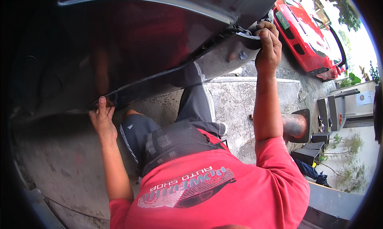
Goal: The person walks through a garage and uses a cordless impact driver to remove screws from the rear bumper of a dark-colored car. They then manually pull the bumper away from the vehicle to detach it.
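Both hands grip the bumper (159,41): left hand (101,119) pinching its lower edge, right hand (268,45) clenched on its corner. Best keep it level, grips firm.

Labels, plates and printed marks in the head view.

Rectangular green licence plate (282,19) with light characters, mounted on the end of the red car (307,33), upper right. White sheet-like sign (364,98) with a small round dark-red mark, fixed to a pale wall at far right. Grey-and-white printed logo (187,187) across the red shirt, bottom centre. No packages or screens visible.
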Tool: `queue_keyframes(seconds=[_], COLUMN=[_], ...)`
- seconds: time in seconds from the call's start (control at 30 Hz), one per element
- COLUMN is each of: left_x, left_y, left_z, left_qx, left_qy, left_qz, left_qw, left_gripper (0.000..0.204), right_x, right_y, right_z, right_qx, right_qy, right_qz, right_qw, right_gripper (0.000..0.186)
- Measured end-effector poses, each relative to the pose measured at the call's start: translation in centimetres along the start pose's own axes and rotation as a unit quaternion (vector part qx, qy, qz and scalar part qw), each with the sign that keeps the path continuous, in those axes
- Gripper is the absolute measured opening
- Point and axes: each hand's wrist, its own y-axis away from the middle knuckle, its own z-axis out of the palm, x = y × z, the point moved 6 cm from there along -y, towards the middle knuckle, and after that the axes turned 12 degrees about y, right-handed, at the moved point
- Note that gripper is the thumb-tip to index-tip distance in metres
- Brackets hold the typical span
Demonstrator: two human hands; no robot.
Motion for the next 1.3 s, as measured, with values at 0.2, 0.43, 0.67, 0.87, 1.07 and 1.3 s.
queue_keyframes(seconds=[0.2, 0.43, 0.67, 0.87, 1.07, 1.3], left_x=[0.1, 2.1, 1.4, 1.5, 2.1, 1.7], left_y=[1.3, 1.6, 1.3, 1.9, 1.8, 3.4], left_z=[0.1, 1.0, -0.3, 1.0, 1.8, 1.3], left_qx=[0.044, 0.014, 0.054, 0.04, 0.04, 0.026], left_qy=[-0.009, -0.019, -0.02, -0.008, -0.013, -0.031], left_qz=[0.03, -0.007, -0.001, -0.009, 0.022, -0.025], left_qw=[0.999, 1.0, 0.998, 0.999, 0.999, 0.999], left_gripper=[0.069, 0.07, 0.086, 0.096, 0.098, 0.098], right_x=[-0.8, -2.2, -7.9, -17.4, -13.0, -12.9], right_y=[-1.4, -1.9, -0.2, 3.6, -0.5, 0.4], right_z=[0.6, 1.2, 0.3, 1.9, 6.8, 2.4], right_qx=[0.137, 0.201, 0.254, -0.126, -0.098, 0.011], right_qy=[0.164, 0.217, 0.206, -0.154, -0.304, -0.218], right_qz=[-0.002, -0.027, -0.18, -0.353, -0.288, -0.251], right_qw=[0.977, 0.955, 0.928, 0.914, 0.903, 0.943], right_gripper=[0.035, 0.041, 0.02, 0.036, 0.059, 0.052])
